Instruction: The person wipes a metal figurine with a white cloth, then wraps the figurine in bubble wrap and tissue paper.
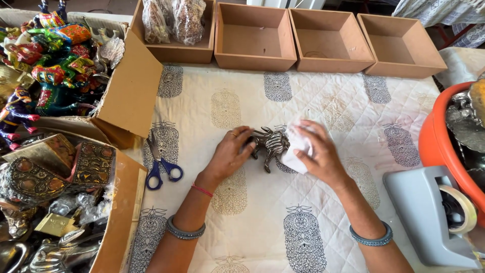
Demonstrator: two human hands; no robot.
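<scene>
- Head view: I see my left hand (228,154) with fingers closed on the hind end of a dark metal animal figurine (270,144), pinning it on its side on the printed cloth (303,222).
- My right hand (318,154) clamps white wrapping paper (295,146) against its front, seemingly to cushion it.
- Blue-handled scissors (160,167) lie within reach on the left; a grey tape dispenser (429,217) sits on the right.
- Shallow brown boxes (255,38) line the far edge.

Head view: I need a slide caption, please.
Left hand steadies a metal animal figurine while right hand presses white cloth on it.
</scene>
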